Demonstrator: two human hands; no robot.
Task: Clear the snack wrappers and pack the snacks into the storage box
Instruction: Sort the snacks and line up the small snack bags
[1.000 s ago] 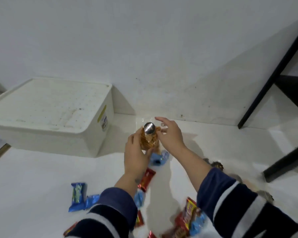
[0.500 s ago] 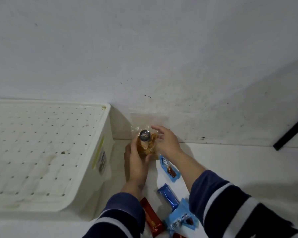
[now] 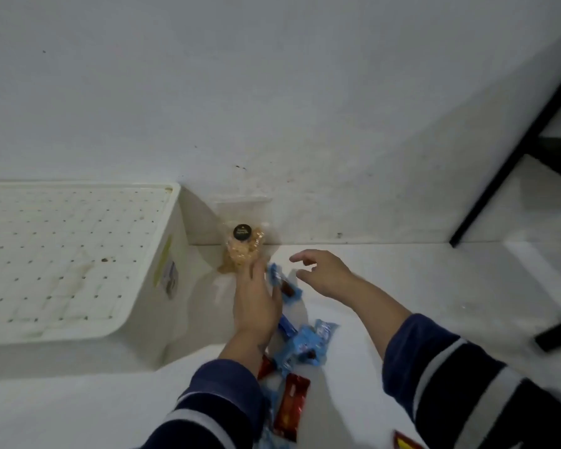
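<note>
Snack bag [image 3: 244, 246] touching left hand [image 3: 256, 303] fingers.

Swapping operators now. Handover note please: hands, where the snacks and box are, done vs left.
Left hand: fingertips on the clear bag of golden snacks standing by the wall; whether it grips is unclear.
Right hand: open, holds nothing, hovering above the table.
Storage box: at left, lid on.
Blue packets and red packets lie loose on the table near the arms.
Done: nothing visibly packed.
Left: open the box, pack the bag and loose packets, clear wrappers.
</note>
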